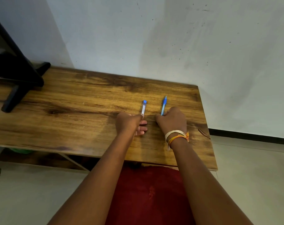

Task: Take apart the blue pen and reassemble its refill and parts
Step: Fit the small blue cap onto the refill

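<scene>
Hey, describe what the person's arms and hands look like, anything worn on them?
Both forearms are bare, with no sleeves in view. The right hand has a bundle of threads tied around its wrist: whitish cords next to orange and yellow strands, with a loose end hanging down. The left hand and its wrist carry nothing: no rings, watch or gloves show on either hand.

Two pen pieces lie on the wooden desk (89, 111), side by side and apart, both running away from the person; the clear barrel (144, 108) on the left is see-through with a pale printed strip inside and a blue cap at its far end, its near end hidden under the left hand (130, 124); the blue pen (163, 105) on the right is solid blue with a darker grip section and a pointed far end, tilted slightly rightward, its near end covered by the right hand (172, 120).
</scene>
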`<action>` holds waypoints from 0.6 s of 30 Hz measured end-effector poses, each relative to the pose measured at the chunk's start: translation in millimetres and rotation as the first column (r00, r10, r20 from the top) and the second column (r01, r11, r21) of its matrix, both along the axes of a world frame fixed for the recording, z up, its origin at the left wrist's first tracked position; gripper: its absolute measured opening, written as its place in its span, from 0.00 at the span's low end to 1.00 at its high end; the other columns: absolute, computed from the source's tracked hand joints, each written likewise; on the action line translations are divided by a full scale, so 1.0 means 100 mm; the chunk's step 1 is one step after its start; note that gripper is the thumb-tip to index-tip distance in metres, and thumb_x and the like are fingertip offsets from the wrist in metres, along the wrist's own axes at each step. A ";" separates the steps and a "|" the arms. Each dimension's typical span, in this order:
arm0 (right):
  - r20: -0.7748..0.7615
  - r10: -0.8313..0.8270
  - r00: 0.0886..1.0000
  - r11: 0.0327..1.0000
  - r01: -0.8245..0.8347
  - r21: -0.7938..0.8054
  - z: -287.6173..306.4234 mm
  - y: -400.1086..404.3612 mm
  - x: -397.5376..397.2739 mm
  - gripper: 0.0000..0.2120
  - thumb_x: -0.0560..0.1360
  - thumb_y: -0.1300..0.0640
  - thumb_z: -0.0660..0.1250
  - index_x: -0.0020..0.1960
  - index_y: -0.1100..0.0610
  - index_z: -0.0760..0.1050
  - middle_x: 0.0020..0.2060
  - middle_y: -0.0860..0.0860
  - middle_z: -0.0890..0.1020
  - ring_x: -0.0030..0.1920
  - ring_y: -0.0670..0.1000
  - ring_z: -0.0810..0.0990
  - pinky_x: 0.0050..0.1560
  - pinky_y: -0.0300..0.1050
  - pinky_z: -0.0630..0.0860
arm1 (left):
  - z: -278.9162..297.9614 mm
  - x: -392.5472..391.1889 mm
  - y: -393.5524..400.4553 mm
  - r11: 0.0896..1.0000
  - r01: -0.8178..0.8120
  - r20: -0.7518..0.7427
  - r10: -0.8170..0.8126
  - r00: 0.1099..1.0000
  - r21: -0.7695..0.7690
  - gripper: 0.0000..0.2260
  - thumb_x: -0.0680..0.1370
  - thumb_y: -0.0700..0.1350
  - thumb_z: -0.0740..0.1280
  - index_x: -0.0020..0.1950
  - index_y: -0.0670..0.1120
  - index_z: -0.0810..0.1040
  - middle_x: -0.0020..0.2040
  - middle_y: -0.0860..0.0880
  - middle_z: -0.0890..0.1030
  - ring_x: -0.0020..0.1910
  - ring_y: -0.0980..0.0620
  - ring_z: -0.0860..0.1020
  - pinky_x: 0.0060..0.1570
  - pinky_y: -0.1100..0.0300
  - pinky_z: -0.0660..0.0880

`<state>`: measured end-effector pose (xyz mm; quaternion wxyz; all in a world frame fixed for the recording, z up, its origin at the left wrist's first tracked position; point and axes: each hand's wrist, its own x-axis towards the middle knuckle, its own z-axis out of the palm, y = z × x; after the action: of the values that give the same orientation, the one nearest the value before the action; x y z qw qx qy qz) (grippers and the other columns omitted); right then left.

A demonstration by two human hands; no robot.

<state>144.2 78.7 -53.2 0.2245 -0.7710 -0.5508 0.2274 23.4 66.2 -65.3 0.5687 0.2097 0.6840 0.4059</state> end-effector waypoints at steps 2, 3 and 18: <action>0.007 0.022 1.000 1.000 -0.022 0.011 0.00 -0.02 -0.02 0.15 0.68 0.52 0.69 0.50 0.62 0.75 0.45 0.58 0.82 0.48 0.59 0.80 0.45 0.49 0.78 | -0.01 0.00 0.00 1.000 0.001 0.001 -0.001 1.000 -0.001 0.13 0.77 0.43 0.67 0.59 0.38 0.74 0.36 0.46 0.82 0.23 0.53 0.80 0.20 0.65 0.73; 0.012 0.030 0.999 0.999 -0.030 0.017 0.00 -0.03 -0.03 0.15 0.68 0.53 0.69 0.49 0.61 0.75 0.45 0.57 0.82 0.47 0.59 0.80 0.44 0.49 0.77 | -0.01 0.01 0.00 1.000 0.003 0.003 -0.003 1.000 -0.001 0.13 0.77 0.44 0.66 0.58 0.38 0.74 0.36 0.46 0.82 0.22 0.54 0.79 0.20 0.65 0.73; -0.014 0.070 0.997 0.997 -0.070 -0.044 -0.04 0.03 0.04 0.22 0.72 0.43 0.65 0.51 0.62 0.76 0.47 0.59 0.82 0.50 0.60 0.80 0.47 0.50 0.76 | -0.01 -0.12 -0.05 0.994 0.096 -0.196 -0.084 0.977 0.051 0.09 0.76 0.46 0.68 0.51 0.42 0.79 0.35 0.48 0.85 0.24 0.53 0.82 0.21 0.64 0.74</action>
<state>148.2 82.0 -56.9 0.2025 -0.7547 -0.5709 0.2521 11.7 61.1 -66.2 0.5107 0.2960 0.7132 0.3780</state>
